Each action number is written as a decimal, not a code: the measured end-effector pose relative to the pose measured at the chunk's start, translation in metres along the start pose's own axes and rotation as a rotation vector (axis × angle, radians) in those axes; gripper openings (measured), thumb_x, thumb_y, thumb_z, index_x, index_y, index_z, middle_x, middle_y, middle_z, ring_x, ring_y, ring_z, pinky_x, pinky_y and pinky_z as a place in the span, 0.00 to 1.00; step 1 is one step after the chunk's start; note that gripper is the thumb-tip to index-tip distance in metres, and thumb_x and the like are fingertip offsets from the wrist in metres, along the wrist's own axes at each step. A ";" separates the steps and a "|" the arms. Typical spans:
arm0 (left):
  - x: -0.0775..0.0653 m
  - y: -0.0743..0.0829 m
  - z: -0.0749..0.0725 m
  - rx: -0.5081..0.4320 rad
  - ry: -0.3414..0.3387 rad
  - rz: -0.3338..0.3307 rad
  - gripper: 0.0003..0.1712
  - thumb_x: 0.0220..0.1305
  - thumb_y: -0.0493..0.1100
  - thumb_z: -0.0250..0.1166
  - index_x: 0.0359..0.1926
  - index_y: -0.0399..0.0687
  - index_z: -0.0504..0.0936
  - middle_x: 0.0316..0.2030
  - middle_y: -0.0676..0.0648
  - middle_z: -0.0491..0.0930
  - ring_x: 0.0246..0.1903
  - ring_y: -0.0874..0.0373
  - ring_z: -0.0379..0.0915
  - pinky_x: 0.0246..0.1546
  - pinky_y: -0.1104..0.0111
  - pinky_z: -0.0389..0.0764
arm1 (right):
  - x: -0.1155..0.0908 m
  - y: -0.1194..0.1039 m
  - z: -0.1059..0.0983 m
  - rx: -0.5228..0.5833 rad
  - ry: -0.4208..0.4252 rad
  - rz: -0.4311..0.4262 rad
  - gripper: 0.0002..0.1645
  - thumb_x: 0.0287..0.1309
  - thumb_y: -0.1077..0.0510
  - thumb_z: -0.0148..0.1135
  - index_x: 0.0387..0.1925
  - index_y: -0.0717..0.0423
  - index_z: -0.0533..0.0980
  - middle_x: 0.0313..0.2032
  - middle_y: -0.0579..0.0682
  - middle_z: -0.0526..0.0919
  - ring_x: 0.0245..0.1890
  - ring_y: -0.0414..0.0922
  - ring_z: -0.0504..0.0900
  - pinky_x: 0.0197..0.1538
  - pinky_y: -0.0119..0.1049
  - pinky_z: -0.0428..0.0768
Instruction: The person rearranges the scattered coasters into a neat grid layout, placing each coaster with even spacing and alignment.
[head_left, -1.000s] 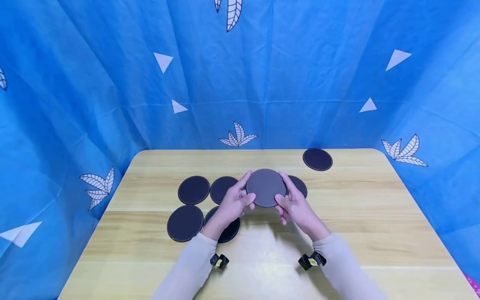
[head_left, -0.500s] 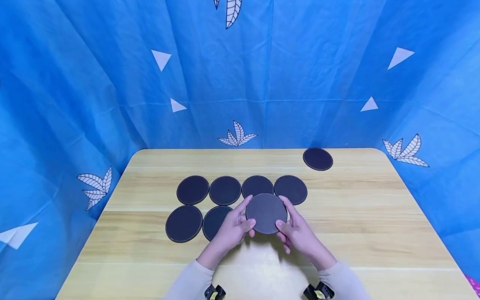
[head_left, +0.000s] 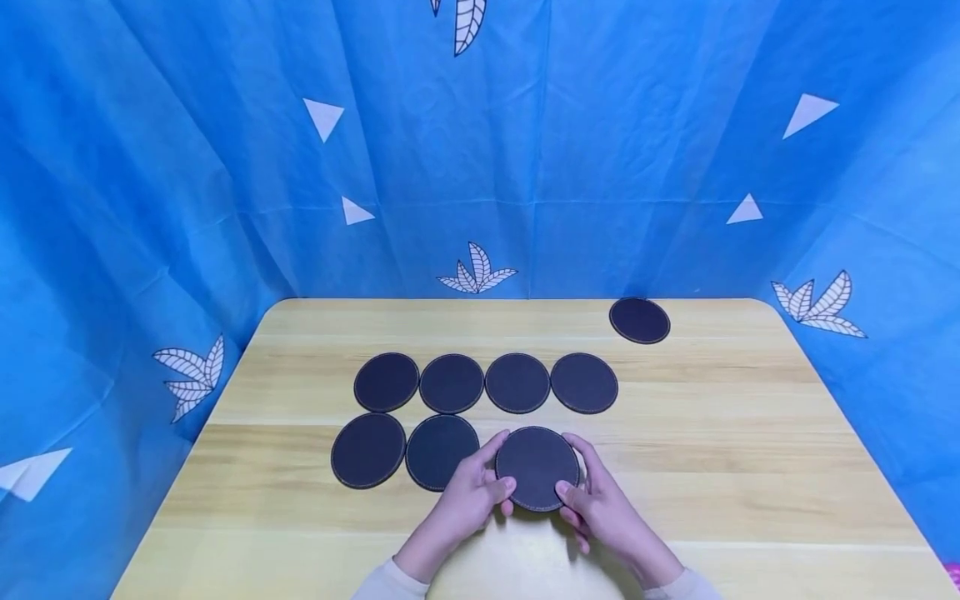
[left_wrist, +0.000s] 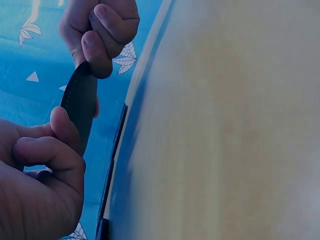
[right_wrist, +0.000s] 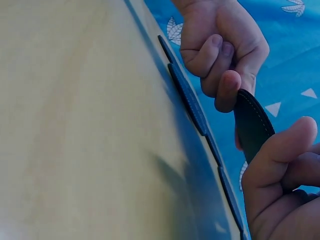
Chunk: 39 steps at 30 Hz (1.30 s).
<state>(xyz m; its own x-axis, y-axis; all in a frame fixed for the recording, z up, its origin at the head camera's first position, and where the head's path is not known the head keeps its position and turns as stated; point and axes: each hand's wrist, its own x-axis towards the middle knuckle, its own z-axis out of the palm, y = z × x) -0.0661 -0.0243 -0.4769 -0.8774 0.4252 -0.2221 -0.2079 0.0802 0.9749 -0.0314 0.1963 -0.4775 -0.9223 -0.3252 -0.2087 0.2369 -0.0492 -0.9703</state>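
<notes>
Between both hands, a round black coaster (head_left: pixel 537 468) with a stitched edge is held raised off the table. The left hand (head_left: pixel 474 492) pinches its left edge, thumb on the near face. On the opposite edge, the right hand (head_left: pixel 602 502) pinches in the same way. The wrist views show the coaster (left_wrist: pixel 82 110) edge-on, clear of the tabletop, with fingers behind it. Just left of the left hand lies a coaster (head_left: pixel 441 452) of the near row, its right edge close to the fingers. Beside that one is another near-row coaster (head_left: pixel 367 451).
Several coasters form a far row, among them a left one (head_left: pixel 386 382) and a right one (head_left: pixel 584 383). A lone coaster (head_left: pixel 640 321) lies at the table's back edge. The wooden table (head_left: pixel 750 467) meets a blue patterned curtain (head_left: pixel 600 125) at the back and sides.
Both hands have come back toward the body with the coaster, from over the far row to level with the near row. The coasters on the table stay in place.
</notes>
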 end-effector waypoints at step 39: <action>-0.007 -0.011 0.002 -0.104 -0.077 -0.142 0.50 0.68 0.32 0.60 0.81 0.47 0.40 0.23 0.44 0.80 0.10 0.63 0.62 0.12 0.72 0.73 | 0.020 0.018 0.017 0.042 0.187 0.130 0.45 0.70 0.67 0.53 0.80 0.53 0.44 0.15 0.52 0.73 0.09 0.39 0.65 0.12 0.33 0.71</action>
<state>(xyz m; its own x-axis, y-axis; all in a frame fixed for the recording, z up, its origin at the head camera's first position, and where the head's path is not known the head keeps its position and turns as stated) -0.0571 -0.0267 -0.4863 -0.8013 0.4842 -0.3513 -0.3744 0.0520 0.9258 -0.0402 0.1730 -0.4970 -0.9229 -0.1507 -0.3543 0.3661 -0.0588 -0.9287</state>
